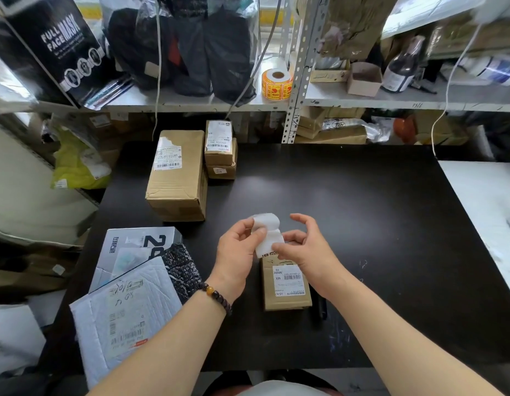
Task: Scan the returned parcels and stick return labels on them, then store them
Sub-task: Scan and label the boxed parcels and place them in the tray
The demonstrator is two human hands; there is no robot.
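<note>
On the black counter (362, 210) my left hand (239, 248) and right hand (303, 247) both pinch a curled return label (267, 231) right above the small parcel (286, 285), so I judge sticking and storing remain, with the boxes (176, 175) beyond my left hand waiting too.

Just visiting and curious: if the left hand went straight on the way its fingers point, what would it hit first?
Most likely the right hand: the left hand aims across at it, with only the white label they both pinch between them. Depth is unclear.

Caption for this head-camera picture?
Left hand and right hand hold a white label over a small box on a black table.
</note>
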